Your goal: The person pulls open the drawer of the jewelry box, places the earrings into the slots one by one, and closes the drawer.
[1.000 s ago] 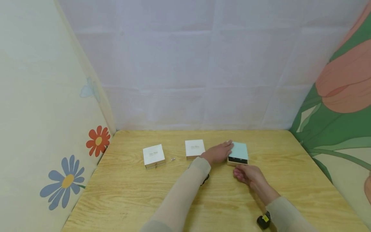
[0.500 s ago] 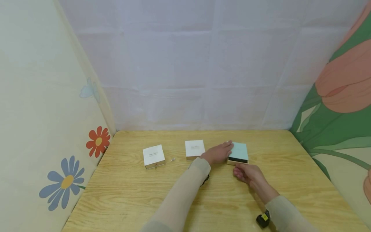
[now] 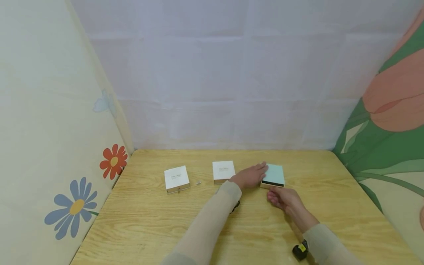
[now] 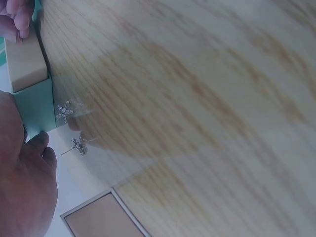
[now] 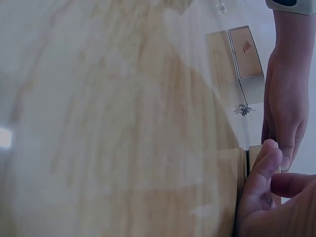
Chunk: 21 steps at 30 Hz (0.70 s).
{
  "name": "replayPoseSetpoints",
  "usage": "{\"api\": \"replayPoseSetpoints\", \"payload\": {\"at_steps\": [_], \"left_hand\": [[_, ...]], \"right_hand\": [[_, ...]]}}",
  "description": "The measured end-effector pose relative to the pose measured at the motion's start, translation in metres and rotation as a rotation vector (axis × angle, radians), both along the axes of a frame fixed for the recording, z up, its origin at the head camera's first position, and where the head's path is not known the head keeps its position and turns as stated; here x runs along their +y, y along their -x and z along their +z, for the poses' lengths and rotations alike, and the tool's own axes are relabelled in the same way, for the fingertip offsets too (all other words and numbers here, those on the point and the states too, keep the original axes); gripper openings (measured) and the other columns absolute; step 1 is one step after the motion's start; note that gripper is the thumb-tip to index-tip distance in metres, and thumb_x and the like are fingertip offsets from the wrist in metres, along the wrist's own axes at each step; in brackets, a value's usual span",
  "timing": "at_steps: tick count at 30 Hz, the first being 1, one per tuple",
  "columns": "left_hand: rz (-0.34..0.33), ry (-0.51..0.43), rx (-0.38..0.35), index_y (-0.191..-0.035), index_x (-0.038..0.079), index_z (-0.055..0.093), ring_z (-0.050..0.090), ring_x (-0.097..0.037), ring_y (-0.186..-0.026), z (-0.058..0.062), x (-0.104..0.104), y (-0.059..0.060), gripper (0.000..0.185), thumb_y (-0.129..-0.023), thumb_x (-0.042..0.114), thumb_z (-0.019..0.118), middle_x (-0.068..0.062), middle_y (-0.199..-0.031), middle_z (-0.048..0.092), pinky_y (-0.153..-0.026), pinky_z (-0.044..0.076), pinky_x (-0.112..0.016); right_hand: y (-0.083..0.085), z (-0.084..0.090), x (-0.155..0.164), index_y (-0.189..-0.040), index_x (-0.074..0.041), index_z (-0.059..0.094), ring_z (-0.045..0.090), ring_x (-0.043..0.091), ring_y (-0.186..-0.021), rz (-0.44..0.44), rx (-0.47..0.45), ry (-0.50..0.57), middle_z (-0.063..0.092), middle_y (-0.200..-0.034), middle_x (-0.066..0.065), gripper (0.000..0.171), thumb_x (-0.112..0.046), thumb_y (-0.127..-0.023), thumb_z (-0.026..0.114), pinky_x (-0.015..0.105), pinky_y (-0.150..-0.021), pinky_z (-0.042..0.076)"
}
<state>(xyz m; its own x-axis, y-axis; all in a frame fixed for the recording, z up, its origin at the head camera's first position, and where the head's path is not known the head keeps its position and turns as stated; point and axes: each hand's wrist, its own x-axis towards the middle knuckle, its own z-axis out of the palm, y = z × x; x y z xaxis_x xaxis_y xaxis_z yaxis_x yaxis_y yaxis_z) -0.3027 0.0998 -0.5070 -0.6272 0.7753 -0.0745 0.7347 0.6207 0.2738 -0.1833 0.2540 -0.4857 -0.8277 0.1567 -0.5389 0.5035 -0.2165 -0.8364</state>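
A mint-green drawer-style jewelry box (image 3: 274, 173) lies at the right of the table. Its cream drawer (image 4: 28, 59) sticks out toward me, with a thin black strip showing along the sleeve's edge. My left hand (image 3: 250, 176) holds the sleeve on its left side, fingers reaching along that edge. At the box's front, my right hand (image 3: 283, 198) has curled fingers and pinches the drawer's front between thumb and finger; what lies inside that pinch is hidden. Two silver stud earrings with flower-like heads, a nearer one (image 4: 64, 112) and another (image 4: 80, 145), lie beside my left hand.
Two white lettered boxes stand leftward: a middle box (image 3: 223, 171), close to my left wrist, and a left box (image 3: 177, 179). Between them lies a small silver piece (image 3: 198, 183). A black device with a yellow label (image 3: 299, 251) is at my right sleeve.
The drawer has slid further into the mint-green sleeve. The black strip is narrower, and the small bright spots seen on it one second ago are covered. Both hands keep nearly the same place.
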Motion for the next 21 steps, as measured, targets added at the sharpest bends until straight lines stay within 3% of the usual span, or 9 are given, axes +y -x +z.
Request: {"api": "replayPoseSetpoints", "payload": {"at_steps": [12, 21], "left_hand": [[0.005, 0.007, 0.01, -0.164, 0.023, 0.016, 0.01, -0.008, -0.155, 0.0007, -0.0002, -0.0006, 0.054, -0.113, 0.04, 0.023, 0.008, -0.17, 0.007, -0.125, 0.014, -0.023], [0.004, -0.004, 0.022, -0.164, 0.023, 0.018, 0.01, -0.007, -0.155, -0.0055, 0.0011, 0.0032, 0.054, -0.113, 0.04, 0.022, 0.008, -0.17, 0.008, -0.125, 0.013, -0.022]], "right_hand": [[0.0009, -0.0009, 0.0003, -0.102, 0.004, 0.071, 0.071, 0.01, -0.064, 0.0, 0.009, 0.017, 0.074, -0.072, 0.005, 0.016, -0.007, -0.1, 0.059, 0.019, -0.058, 0.059], [0.0044, -0.0032, 0.0014, -0.098, 0.003, 0.071, 0.071, 0.01, -0.064, -0.002, 0.014, 0.011, 0.074, -0.072, 0.006, 0.016, -0.007, -0.1, 0.058, 0.02, -0.059, 0.059]]}}
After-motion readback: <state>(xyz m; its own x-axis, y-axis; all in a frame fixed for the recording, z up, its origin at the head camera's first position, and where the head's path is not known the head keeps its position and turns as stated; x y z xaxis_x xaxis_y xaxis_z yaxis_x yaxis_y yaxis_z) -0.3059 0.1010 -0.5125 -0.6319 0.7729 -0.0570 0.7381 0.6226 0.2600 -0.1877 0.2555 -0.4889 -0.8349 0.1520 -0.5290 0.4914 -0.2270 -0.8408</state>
